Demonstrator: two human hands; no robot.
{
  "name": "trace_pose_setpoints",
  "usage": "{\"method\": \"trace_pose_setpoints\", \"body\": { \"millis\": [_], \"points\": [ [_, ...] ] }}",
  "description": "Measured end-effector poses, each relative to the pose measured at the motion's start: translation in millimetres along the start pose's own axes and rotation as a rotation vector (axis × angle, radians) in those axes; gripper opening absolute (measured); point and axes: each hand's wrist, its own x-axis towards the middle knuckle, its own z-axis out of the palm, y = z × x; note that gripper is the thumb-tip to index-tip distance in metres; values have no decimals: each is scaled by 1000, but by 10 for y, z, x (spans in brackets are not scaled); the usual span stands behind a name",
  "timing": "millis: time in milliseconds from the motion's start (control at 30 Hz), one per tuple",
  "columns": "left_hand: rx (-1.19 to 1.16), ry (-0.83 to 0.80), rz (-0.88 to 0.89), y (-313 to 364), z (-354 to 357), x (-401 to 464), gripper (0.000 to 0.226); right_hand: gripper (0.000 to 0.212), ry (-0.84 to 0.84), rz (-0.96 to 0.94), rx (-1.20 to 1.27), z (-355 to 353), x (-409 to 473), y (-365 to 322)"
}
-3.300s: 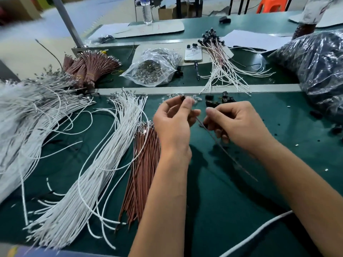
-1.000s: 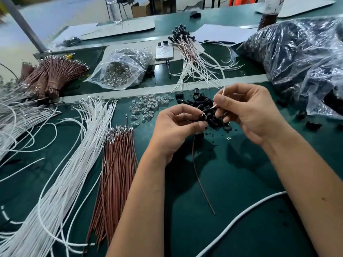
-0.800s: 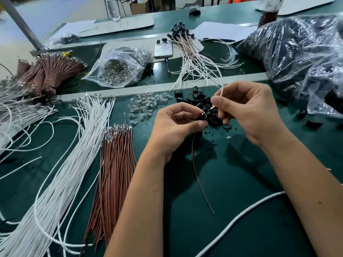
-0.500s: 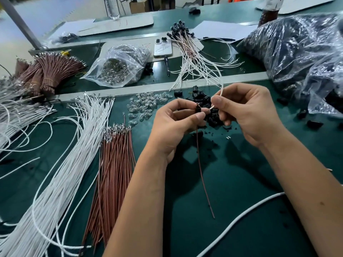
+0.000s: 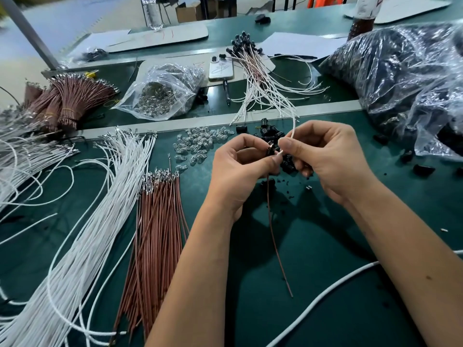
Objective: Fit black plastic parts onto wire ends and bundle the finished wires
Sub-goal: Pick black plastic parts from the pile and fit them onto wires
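We see both hands raised over the middle of the green worktop (image 5: 325,284), meeting fingertip to fingertip. Left hand (image 5: 240,174): fingers curled, thumb and forefinger pinching a small black plastic part (image 5: 270,149). A brown wire (image 5: 274,236) hangs from that pinch and trails toward the near edge, its free end lying on the worktop. Right hand (image 5: 325,159): fingers curled, thumb and forefinger pinching the end of a white wire (image 5: 293,126), which arcs up and away toward the far edge. The white wire's tip sits right at the black part; whether it is seated inside, we cannot tell.

Just behind the hands, a loose heap of black parts (image 5: 271,134) lies on the worktop, partly hidden by the fingers. Left of it, a scatter of clear bulbs (image 5: 200,144). Toward the left edge, a sheaf of loose white wires (image 5: 100,221) and beside it a sheaf of brown wires (image 5: 157,234), terminal ends pointing to the far edge. Past a pale strip across the worktop lies a pile of finished wires (image 5: 255,78) with black caps, near a phone (image 5: 221,70) and a clear bag of bulbs (image 5: 162,93). At the far left, tied brown bundles (image 5: 67,98). At the right edge, a large plastic bag (image 5: 406,78) with dark contents.
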Motion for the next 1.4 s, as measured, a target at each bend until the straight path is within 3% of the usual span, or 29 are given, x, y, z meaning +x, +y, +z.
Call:
{"method": "trace_pose_setpoints", "body": {
  "millis": [300, 533, 867, 1100, 1400],
  "points": [
    [-196, 4, -123, 53, -12, 7, 28, 16, -124, 141, 76, -3, -20, -36],
    [-259, 34, -211, 51, -5, 18, 23, 11, -95, 91, 11, -10, -13, -38],
    [-258, 72, -209, 39, 14, 31, 23, 14, -11, 39, 42, 79, -41, -33],
    [-337, -41, -244, 48, -70, 25, 26, 10, 23, 115, 219, 18, -9, -65],
    [-396, -180, -379, 48, -82, 22, 16, 20, -13, 127, 167, -7, -11, -112]
  ]
}}
